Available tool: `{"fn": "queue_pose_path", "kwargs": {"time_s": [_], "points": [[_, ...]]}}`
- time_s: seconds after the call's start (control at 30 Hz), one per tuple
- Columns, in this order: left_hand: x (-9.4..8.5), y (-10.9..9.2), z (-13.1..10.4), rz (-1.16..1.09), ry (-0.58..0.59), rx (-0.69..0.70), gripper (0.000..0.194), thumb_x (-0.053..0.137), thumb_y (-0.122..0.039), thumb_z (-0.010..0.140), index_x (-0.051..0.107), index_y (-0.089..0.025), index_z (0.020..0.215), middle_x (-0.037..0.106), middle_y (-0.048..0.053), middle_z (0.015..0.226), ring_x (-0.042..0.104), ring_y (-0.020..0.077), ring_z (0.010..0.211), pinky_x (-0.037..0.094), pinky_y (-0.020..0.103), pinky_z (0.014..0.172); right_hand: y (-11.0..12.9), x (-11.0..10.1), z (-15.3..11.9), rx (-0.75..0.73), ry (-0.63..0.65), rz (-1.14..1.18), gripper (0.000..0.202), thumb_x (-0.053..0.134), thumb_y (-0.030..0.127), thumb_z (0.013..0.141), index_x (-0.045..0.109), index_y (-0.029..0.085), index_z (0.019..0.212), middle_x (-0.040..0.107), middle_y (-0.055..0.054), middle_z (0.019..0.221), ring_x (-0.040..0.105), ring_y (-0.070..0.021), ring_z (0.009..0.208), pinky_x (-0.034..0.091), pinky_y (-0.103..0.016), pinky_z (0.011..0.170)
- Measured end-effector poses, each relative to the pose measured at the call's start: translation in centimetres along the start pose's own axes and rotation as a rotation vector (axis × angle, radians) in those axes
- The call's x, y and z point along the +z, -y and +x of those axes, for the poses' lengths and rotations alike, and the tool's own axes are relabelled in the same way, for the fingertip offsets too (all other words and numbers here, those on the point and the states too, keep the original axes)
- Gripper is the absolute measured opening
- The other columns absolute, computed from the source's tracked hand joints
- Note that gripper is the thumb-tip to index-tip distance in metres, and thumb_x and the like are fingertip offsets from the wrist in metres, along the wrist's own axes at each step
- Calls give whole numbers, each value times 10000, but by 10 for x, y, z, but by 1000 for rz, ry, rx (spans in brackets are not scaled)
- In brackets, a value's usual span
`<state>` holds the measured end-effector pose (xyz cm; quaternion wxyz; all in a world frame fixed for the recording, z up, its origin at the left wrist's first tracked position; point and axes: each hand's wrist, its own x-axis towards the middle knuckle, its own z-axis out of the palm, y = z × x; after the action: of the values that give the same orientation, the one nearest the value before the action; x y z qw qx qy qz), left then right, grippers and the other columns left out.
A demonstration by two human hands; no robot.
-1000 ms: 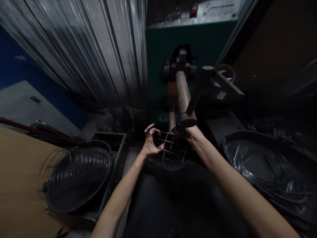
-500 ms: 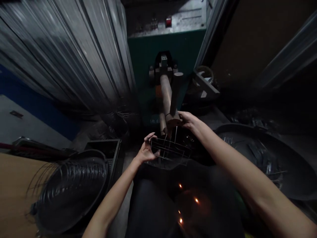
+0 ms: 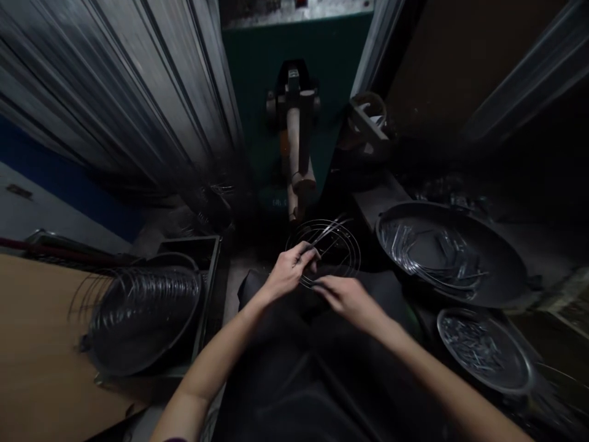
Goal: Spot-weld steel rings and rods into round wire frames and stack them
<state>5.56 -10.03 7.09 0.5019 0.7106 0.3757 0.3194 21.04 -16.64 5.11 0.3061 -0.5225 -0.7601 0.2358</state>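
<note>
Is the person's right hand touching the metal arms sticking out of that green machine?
Apart. In the head view, the right hand is below the metal arms, with dark space and the wire frame visible between them.

Large pan (image 3: 501,270) holds bent wires (image 3: 402,245); small pan (image 3: 514,362), apparently metal bits (image 3: 473,344); left pan (image 3: 133,350), wire hoops (image 3: 147,294).

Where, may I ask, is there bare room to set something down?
The large right pan is bare between wires and right rim. Metal pieces crowd most of the small pan; wire hoops crowd the far half of the left pan.
</note>
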Motion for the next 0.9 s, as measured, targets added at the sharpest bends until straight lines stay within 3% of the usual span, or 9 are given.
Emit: {"fn": "queue_pose_path", "kwargs": {"time_s": [0.1, 0.2, 0.3, 0.43, 0.5, 0.57, 0.63, 0.73, 0.9], "points": [[-16, -10, -14, 75, 56, 67, 357, 439, -441, 895, 653, -156, 871, 644, 15, 804, 570, 120, 737, 441, 214, 691, -10, -54, -16, -11, -286, -269, 271, 477, 294, 902, 624, 239, 1123, 623, -105, 1044, 609, -243, 944, 504, -374, 819], [-38, -28, -25, 85, 4, 74, 363, 448, -431, 892, 675, -148, 868, 614, 9, 747, 529, 101, 666, 417, 202, 624, -7, -91, -15, -101, -312, -414, 339, 445, 305, 927, 555, 260, 1244, 593, -94, 1101, 600, -233, 977, 506, -361, 832], [-58, -51, -28, 68, 51, 18, 366, 475, -443, 876, 693, -149, 863, 509, -16, 599, 423, 71, 525, 346, 189, 500, 9, -105, -6, -168, -314, -470, 355, 428, 348, 938, 538, 271, 1266, 583, -86, 1111, 597, -228, 980, 511, -341, 800], [-75, -63, -20, -19, 173, -45, 400, 494, -485, 857, 692, -137, 868, 373, -39, 509, 322, 52, 436, 268, 180, 421, 19, -100, 2, -138, -196, -488, 365, 401, 381, 941, 565, 240, 1235, 639, -76, 974, 619, -216, 877, 495, -317, 732], [-72, -50, -14, -54, 190, -99, 433, 455, -498, 872, 677, -127, 907, 319, -53, 485, 293, 51, 404, 249, 179, 402, 10, -86, 1, -86, -182, -460, 347, 383, 374, 942, 629, 197, 1111, 662, -90, 906, 630, -217, 814, 485, -315, 708], [-60, -22, -12, 17, 158, -134, 441, 409, -481, 894, 666, -125, 931, 352, -49, 483, 341, 63, 404, 283, 181, 408, -6, -67, -5, -1, -141, -400, 347, 372, 368, 935, 660, 179, 974, 680, -105, 882, 644, -231, 783, 483, -327, 694], [-42, 13, -17, 222, 72, -102, 396, 397, -430, 909, 664, -139, 932, 501, -12, 555, 482, 93, 493, 374, 194, 475, -24, -48, -12, 106, -25, -317, 343, 376, 365, 917, 666, 182, 909, 695, -105, 853, 657, -252, 761, 487, -350, 697], [-18, 58, -29, 576, -6, 22, 297, 419, -331, 913, 646, -178, 1028, 679, 53, 859, 633, 154, 757, 467, 235, 648, -44, -31, -18, 240, 146, -146, 332, 408, 378, 884, 677, 201, 963, 705, -96, 948, 658, -281, 883, 483, -394, 804], [-7, 81, -36, 724, 24, 100, 299, 392, -314, 932, 622, -218, 1097, 706, 57, 996, 671, 169, 868, 490, 244, 721, -57, -29, 0, 391, 326, 235, 363, 505, 466, 827, 696, 209, 998, 686, -60, 1055, 616, -273, 1007, 457, -400, 897]]}}
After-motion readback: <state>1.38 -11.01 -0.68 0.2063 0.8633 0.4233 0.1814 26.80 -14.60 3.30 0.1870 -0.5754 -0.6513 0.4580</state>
